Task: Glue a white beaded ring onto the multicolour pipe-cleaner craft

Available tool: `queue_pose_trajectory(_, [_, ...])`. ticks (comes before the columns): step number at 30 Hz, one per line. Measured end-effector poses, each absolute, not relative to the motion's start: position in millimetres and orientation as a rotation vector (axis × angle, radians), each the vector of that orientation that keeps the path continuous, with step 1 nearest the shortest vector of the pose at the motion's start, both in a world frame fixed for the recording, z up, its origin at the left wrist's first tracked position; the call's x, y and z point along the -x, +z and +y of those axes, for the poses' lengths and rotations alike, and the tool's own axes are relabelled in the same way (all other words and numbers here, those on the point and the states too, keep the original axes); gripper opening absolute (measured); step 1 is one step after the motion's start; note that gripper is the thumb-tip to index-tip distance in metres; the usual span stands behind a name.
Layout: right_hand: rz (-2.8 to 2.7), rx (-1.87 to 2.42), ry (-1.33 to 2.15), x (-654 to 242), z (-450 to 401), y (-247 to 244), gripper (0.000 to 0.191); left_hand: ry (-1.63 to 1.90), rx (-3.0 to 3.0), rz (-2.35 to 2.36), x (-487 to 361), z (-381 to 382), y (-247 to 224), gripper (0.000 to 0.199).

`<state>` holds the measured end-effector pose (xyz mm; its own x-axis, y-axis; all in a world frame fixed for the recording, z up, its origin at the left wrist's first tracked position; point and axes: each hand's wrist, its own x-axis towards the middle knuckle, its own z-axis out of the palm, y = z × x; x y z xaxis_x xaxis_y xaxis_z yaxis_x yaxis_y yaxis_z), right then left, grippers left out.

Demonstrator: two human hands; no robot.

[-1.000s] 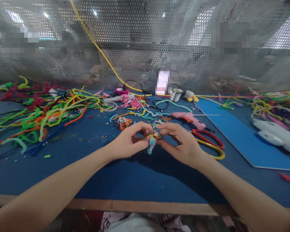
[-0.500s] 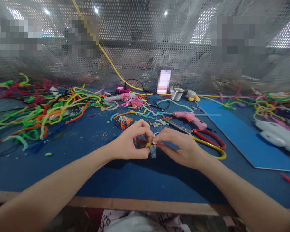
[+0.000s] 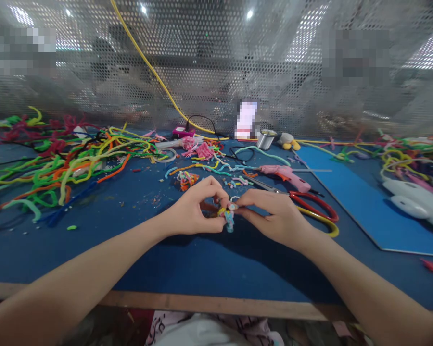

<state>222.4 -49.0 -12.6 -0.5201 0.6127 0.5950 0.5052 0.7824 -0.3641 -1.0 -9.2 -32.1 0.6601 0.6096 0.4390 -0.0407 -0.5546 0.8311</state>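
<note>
A small figure of blue, yellow and white fuzzy pieces [image 3: 230, 221] is held between both hands above the blue table. My left hand [image 3: 198, 206] pinches its yellow part from the left, thumb below and index finger above. From the right, my right hand [image 3: 270, 214] grips the whitish upper part between thumb and fingertips. A thin white loop sticks up at its top. Scissors with red and yellow handles [image 3: 319, 207] lie just right of my right hand, and a pink glue gun [image 3: 285, 177] rests behind them.
Colourful pipe cleaners [image 3: 82, 163] are heaped at the left. Behind the hands lie cut bits [image 3: 238, 181] and an orange-and-white bundle [image 3: 186, 180]. A wire spool [image 3: 266, 140] and phone [image 3: 247, 120] stand at the back. A blue board [image 3: 364, 211] and white tool [image 3: 414, 202] are right.
The right fingertips have shifted slightly right, and more of the small figure's whitish top and blue part shows between the hands. Both hands keep hold of it.
</note>
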Motion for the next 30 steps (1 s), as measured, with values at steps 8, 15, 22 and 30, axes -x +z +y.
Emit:
queue_pose_trajectory(8, [-2.4,0.966,0.277,-226.2,-49.3,-14.8,0.009,0.791,-2.015,0.517,-1.3,-9.3,-32.4,0.014])
queue_pose_trajectory(15, [-2.426,1.078,0.425,-224.9,-53.2,-11.5,0.008,0.644,-2.261,0.53,3.9,-7.7,-23.5,0.016])
queue_pose_trajectory(22, [-2.286,1.102,0.546,-222.5,-54.1,-8.8,0.006,0.626,-2.272,0.549,5.8,-4.5,-24.0,0.015])
queue_pose_trajectory(30, [-2.35,1.018,0.548,-225.1,-54.3,-11.7,0.008,0.628,-2.262,0.513,5.8,-3.7,-25.7,0.013])
